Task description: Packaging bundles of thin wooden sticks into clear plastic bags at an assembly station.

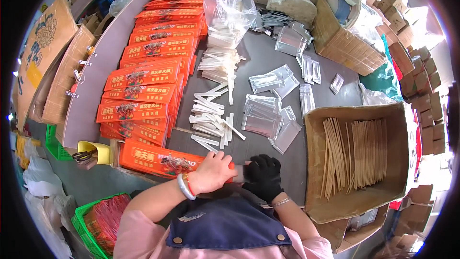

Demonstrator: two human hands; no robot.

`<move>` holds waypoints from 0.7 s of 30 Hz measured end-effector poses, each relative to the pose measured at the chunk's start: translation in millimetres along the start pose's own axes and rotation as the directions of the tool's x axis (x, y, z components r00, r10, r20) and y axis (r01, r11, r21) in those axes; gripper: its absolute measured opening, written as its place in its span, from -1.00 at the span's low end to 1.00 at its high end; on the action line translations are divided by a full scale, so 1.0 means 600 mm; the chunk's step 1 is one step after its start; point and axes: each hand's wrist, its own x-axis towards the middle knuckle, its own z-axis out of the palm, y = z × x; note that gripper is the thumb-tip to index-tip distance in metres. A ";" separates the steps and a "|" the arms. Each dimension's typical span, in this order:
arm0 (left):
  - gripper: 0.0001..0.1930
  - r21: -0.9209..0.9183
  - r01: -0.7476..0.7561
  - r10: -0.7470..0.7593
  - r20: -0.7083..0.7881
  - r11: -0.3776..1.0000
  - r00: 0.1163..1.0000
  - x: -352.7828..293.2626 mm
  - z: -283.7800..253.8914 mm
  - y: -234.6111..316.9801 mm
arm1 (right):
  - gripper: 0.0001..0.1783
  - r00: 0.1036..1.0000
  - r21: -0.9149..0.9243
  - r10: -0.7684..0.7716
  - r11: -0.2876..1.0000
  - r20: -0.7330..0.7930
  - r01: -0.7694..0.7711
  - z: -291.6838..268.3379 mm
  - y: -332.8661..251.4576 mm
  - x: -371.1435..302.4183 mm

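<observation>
Gripping flat orange printed carton point(160, 159) at near table edge: bare left hand point(213, 171) clamped over its end, black-gloved right hand point(262, 176) pinching same end. Long row of orange cartons point(151, 62) stacked; clear sachets point(262, 117), white strips point(211, 115), wooden sticks point(357, 156) remain.

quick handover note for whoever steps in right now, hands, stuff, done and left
Left hand, bare, presses on the long orange box at the table's near edge.
Right hand, in a black glove, is at that box's right end; its grip cannot be told.
Done: orange boxes lie stacked in a row on the left.
Left: white strips, clear sleeves and a carton of wooden sticks.
</observation>
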 end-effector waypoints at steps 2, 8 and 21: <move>-0.82 -0.001 -0.097 0.097 0.025 0.995 0.995 0.010 -0.046 -0.025 | -0.21 0.990 0.070 0.114 0.990 0.083 -0.120 -0.005 0.031 -0.018; -0.76 0.096 0.293 -0.199 -0.534 0.951 0.822 -0.018 -0.112 -0.164 | -0.30 0.928 0.102 0.372 0.924 -0.014 -0.368 -0.064 0.053 -0.034; 0.07 -0.422 0.556 -0.657 -0.136 0.716 0.742 -0.084 0.078 -0.036 | -0.30 0.944 0.066 0.158 0.981 0.290 -0.185 -0.054 0.007 -0.027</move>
